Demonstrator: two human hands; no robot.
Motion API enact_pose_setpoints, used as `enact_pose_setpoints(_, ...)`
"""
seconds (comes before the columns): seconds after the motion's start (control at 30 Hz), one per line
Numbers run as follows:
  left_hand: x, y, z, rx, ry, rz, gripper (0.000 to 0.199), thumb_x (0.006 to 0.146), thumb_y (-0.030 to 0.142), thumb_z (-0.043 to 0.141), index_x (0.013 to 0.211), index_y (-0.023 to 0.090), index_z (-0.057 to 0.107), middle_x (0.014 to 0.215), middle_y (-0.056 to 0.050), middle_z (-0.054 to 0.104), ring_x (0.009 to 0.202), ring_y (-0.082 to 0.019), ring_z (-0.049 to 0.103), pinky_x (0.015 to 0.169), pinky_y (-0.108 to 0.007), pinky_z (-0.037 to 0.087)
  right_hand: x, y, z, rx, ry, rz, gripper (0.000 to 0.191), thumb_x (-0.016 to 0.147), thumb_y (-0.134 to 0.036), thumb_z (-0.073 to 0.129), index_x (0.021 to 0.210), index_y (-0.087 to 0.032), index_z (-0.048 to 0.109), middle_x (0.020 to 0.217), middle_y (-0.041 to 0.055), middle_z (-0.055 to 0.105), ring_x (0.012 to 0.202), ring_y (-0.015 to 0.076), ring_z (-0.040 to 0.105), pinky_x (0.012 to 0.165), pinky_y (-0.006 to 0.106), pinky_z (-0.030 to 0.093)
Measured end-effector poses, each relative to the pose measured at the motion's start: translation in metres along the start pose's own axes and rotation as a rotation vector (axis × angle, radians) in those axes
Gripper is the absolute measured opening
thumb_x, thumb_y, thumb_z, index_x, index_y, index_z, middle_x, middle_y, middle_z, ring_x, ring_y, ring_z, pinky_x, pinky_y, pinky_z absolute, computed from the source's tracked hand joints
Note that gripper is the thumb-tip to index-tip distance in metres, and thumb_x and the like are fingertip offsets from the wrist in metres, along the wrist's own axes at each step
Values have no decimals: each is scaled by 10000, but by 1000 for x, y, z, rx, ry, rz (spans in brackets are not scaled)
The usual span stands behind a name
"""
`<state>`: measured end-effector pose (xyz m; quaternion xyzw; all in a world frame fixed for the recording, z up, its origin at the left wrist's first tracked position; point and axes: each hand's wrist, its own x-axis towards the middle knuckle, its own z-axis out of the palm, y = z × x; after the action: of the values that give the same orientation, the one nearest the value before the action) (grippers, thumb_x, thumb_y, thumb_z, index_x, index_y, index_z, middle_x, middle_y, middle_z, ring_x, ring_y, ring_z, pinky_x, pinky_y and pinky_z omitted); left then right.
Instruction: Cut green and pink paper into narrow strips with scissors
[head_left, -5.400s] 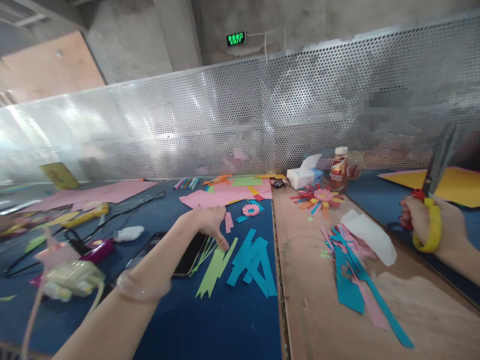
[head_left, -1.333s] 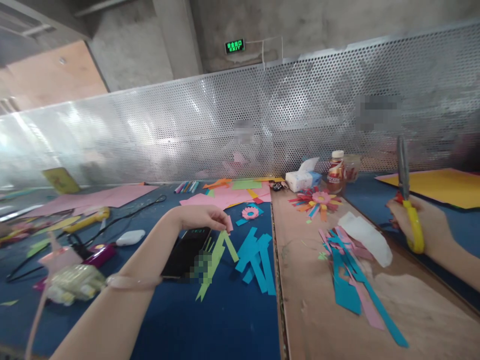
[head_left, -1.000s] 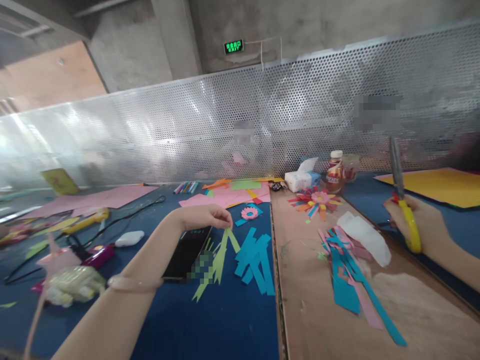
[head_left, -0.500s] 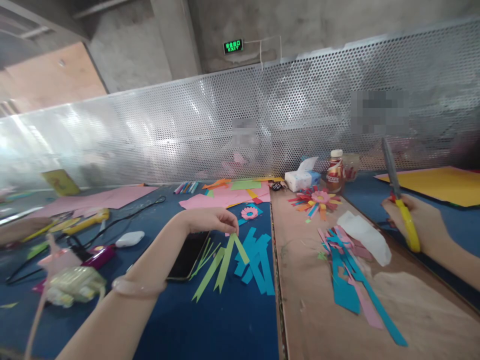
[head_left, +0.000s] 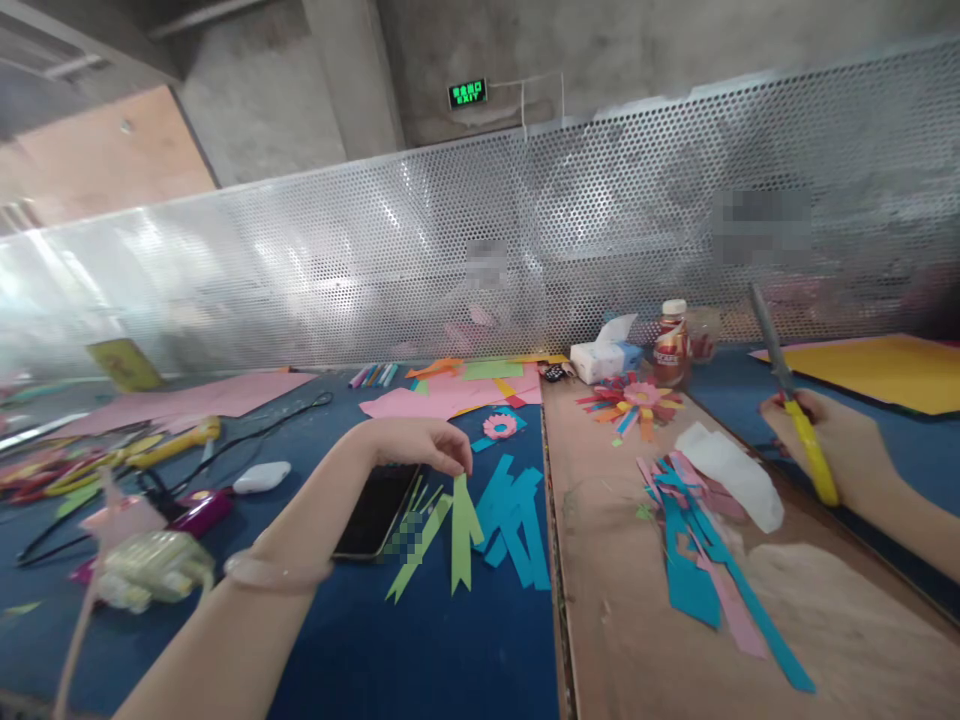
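My left hand [head_left: 420, 445] reaches over the blue table and pinches the top of green paper strips [head_left: 461, 545] with notched ends. Another green strip [head_left: 420, 550] lies beside them, near a black phone [head_left: 373, 515] partly under my wrist. Just right of the held strips is a loose pile of blue paper strips [head_left: 514, 520]. A pink paper flower [head_left: 499, 427] lies beyond my fingertips. On the right, my right hand [head_left: 836, 435] grips yellow-handled scissors [head_left: 806, 440], raised with the blades pointing up; its fingers are partly hidden.
On the brown board [head_left: 615, 620] lie blue and pink scraps [head_left: 690, 570], a white tissue [head_left: 731, 475] and a multicoloured paper flower [head_left: 637, 400]. Behind stand a tissue box [head_left: 596, 362] and a bottle [head_left: 671, 345]. A glue gun [head_left: 176, 440] and cable lie left. A perforated metal screen [head_left: 337, 270] closes the back.
The green strips in my left hand have swung together and hang straighter. The scissors have tilted slightly left. A person's hand at the far left has gone from view.
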<state>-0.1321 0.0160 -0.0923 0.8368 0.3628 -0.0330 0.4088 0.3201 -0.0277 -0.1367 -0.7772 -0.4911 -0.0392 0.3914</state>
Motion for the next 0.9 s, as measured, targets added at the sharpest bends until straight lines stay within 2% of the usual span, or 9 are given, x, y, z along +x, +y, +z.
enact_pose_setpoints(0.1,1,-2,1,-38,-3,-24,163,711,293,627,849,211,597,799,26,605,736,-113,537,677,-229,394,-4,-8,-4,18,-38,51,426,486,-558,357,690,-207,485,669,39,552,616,193,545,626,292,388)
enact_pose_setpoints(0.3,4,-4,0,-103,44,-59,291,649,344,690,891,208,603,759,20,620,732,-133,580,676,-241,413,-11,-21,-11,-10,-20,22,439,449,-575,317,639,-199,442,629,58,517,606,195,510,614,301,361)
enact_pose_setpoints(0.53,1,-8,-2,-143,72,-69,281,623,343,715,837,204,598,774,9,655,761,-151,618,702,-265,436,-9,-20,-8,-32,-13,-13,461,449,-595,303,639,-200,444,621,56,502,607,186,488,609,291,344)
enact_pose_setpoints(0.73,-7,-3,-3,-224,-54,-79,346,616,267,718,917,217,554,704,41,638,691,-132,618,672,-262,434,-11,-25,-12,-49,-36,-1,476,428,-592,296,651,-201,449,655,67,519,649,200,501,622,290,341)
enact_pose_setpoints(0.9,-6,11,2,-81,-49,-116,351,604,296,710,899,205,544,743,26,646,723,-150,614,670,-268,430,-11,-23,-12,-40,-49,17,497,424,-599,300,676,-201,458,692,72,531,677,208,508,635,294,343)
